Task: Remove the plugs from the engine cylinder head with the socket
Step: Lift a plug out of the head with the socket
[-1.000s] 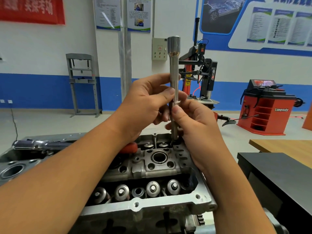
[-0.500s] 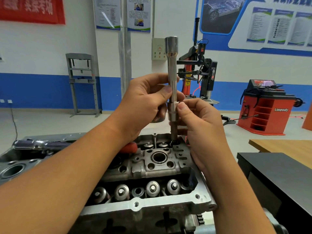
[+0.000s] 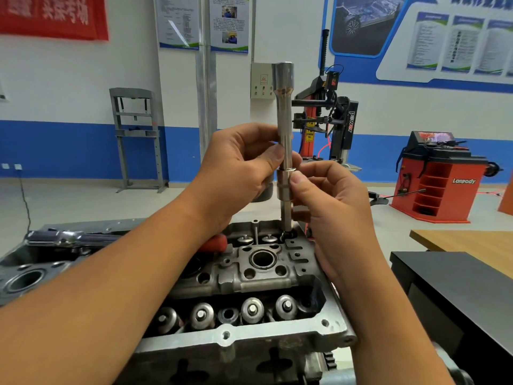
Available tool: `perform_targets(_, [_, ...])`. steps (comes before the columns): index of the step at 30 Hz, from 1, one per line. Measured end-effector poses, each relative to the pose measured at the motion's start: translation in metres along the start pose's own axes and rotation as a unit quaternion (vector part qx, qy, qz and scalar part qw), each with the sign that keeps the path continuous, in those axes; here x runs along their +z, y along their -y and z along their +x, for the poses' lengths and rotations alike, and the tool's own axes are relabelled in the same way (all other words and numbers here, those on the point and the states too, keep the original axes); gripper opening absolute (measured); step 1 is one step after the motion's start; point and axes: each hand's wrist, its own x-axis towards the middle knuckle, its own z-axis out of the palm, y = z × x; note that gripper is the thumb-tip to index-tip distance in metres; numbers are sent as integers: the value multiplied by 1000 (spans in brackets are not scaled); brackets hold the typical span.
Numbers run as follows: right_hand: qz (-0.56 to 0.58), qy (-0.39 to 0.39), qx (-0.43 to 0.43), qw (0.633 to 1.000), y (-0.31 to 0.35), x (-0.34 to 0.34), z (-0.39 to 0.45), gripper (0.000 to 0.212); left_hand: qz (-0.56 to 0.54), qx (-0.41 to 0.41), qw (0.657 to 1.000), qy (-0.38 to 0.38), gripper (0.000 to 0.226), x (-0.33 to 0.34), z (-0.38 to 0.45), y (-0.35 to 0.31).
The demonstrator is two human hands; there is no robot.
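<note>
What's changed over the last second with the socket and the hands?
The socket tool has shifted slightly left and its collar has slid down, with the right hand and its thumb lowering on it. The left hand keeps pinching the shaft above. Nothing was let go. The tool's lower end stays in the same hole at the back of the cylinder head, which has not moved.

A metal workbench (image 3: 83,226) is carrying the engine cylinder head (image 3: 249,276), with a second engine part (image 3: 25,279) lying beside it at the left.
</note>
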Motion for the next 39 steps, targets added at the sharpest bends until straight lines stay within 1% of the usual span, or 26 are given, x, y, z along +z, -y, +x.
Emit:
perform_targets(3, [-24,0,-17,1000,1,-1,-2,25,6,8,1000,-11,15,0,0,1])
perform_targets(4, [-31,-4,-21,999,1,-1,-3,27,6,8,1000,-12,14,-1,0,1])
perform_targets(6, [-36,-16,-26,999,0,-2,-4,22,6,7,1000,-22,12,-2,1,0])
perform_targets(8, [-37,-26,-28,999,0,-2,-4,19,20,5,999,-36,21,-3,1,0])
perform_targets(10, [-34,-23,-29,999,1,-3,-4,21,40,10,998,-39,31,-3,1,-1])
perform_targets(12, [-43,-20,-33,998,1,-3,-4,26,53,12,998,-39,35,-2,0,-1])
perform_targets(15, [-42,-18,-30,998,0,-3,-4,27,12,-8,1000,-7,31,-1,0,-1])
perform_targets(18, [-36,5,-23,999,0,-1,-2,19,-10,-9,999,32,21,-1,0,-1])
perform_targets(21, [-15,30,-7,999,1,1,-1,15,13,17,1000,19,19,-2,0,1])
perform_targets(24, [-44,16,-14,999,1,1,-3,26,43,46,998,-18,29,-2,1,2])
perform_targets(26, [-67,6,-25,997,1,0,-3,28,40,58,997,-36,30,-4,2,3])
perform_targets(29, [-64,5,-27,998,0,0,-3,23,0,21,1000,-12,27,-3,3,3])
perform_targets(32, [-27,17,-12,999,1,1,-3,19,6,-6,1000,26,23,-1,2,3])
perform_targets(34, [-14,30,-7,999,2,2,-3,18,13,0,1000,20,23,-2,2,4])
perform_targets(37, [-48,22,-25,998,0,2,-4,22,22,9,1000,-6,17,-4,2,3])
perform_targets(39, [-62,-1,-36,997,-1,-1,-3,22,36,19,999,-20,26,-3,3,3])
